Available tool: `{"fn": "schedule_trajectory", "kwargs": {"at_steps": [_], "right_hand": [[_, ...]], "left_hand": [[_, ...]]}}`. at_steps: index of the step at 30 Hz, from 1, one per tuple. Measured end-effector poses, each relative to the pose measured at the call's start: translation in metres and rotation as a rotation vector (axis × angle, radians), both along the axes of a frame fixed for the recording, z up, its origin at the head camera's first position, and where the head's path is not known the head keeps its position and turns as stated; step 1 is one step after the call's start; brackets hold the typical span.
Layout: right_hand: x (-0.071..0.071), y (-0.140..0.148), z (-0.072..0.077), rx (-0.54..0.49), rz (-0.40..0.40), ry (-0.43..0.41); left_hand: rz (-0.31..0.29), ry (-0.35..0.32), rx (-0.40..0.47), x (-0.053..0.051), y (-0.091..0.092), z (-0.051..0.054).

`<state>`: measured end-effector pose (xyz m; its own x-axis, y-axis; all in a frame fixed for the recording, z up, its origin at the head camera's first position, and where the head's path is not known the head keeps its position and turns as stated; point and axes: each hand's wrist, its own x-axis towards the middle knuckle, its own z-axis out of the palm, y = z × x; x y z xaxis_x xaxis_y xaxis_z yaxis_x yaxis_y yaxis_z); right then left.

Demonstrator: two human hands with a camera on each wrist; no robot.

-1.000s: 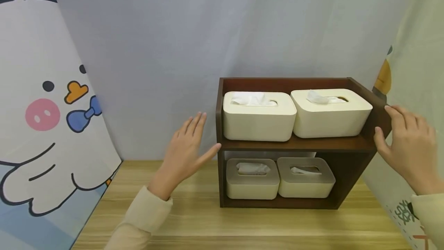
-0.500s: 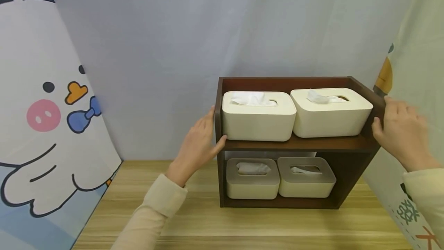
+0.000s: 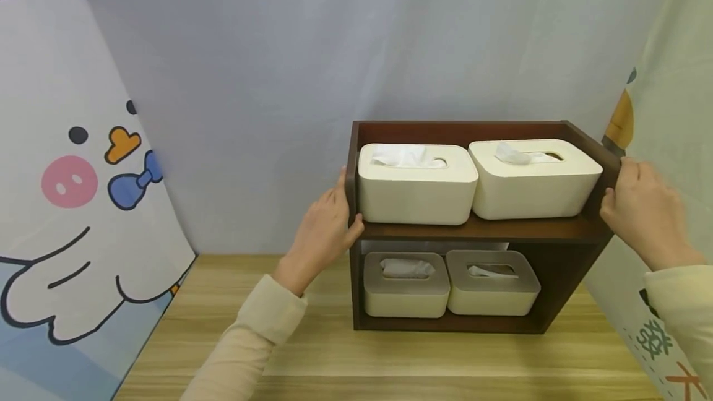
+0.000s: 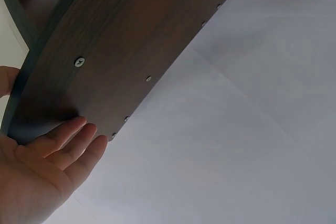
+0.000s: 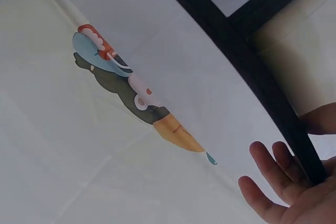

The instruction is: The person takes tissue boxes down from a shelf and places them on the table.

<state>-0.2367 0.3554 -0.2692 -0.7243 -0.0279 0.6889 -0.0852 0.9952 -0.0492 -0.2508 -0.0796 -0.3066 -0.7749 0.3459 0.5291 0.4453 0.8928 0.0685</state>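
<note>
A dark brown two-tier wooden shelf (image 3: 479, 232) stands on the table. My left hand (image 3: 324, 228) holds its left side panel near the top, the thumb over the front edge and the fingers along the outer face. In the left wrist view those fingers (image 4: 79, 145) lie by the screwed panel. On the other side, my right hand (image 3: 648, 215) grips the right side panel the same way. Two cream tissue boxes, a left one (image 3: 418, 197) and a right one (image 3: 535, 194), sit on the upper tier. Below are two grey-lidded tissue boxes (image 3: 405, 299) (image 3: 492, 297).
The table (image 3: 312, 357) has a light wood-grain top. A pale grey cloth (image 3: 250, 79) hangs behind the shelf. Printed cartoon cloths stand at the left (image 3: 67, 110) and close beside the right hand (image 3: 685, 110).
Both hands have come in to the shelf's side panels, the left moving right and the right moving slightly left, and taken hold. The shelf and boxes look almost unmoved.
</note>
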Motion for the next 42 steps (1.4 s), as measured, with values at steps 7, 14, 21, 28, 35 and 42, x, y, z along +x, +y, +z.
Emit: {"fn": "schedule_trajectory", "kwargs": {"at_steps": [7,14,21,28,35,42], "right_hand": [[-0.011,0.002,-0.006,-0.043,0.037,0.013],[-0.019,0.004,-0.007,-0.094,0.071,-0.042],[-0.028,0.004,-0.009,-0.099,0.105,-0.017],[-0.039,-0.002,-0.012,-0.081,0.133,-0.001],[-0.048,-0.01,-0.013,-0.103,0.183,0.002],[-0.055,-0.022,-0.015,-0.111,0.22,0.004]], "left_hand": [[0.049,-0.008,-0.059,-0.003,0.003,0.004],[0.076,-0.027,-0.082,-0.006,0.007,0.007],[0.085,-0.042,-0.076,-0.011,0.004,0.006],[0.106,-0.052,-0.093,-0.012,-0.006,0.004],[0.129,-0.046,-0.099,-0.015,-0.017,0.003],[0.152,-0.04,-0.097,-0.014,-0.028,0.003]]}}
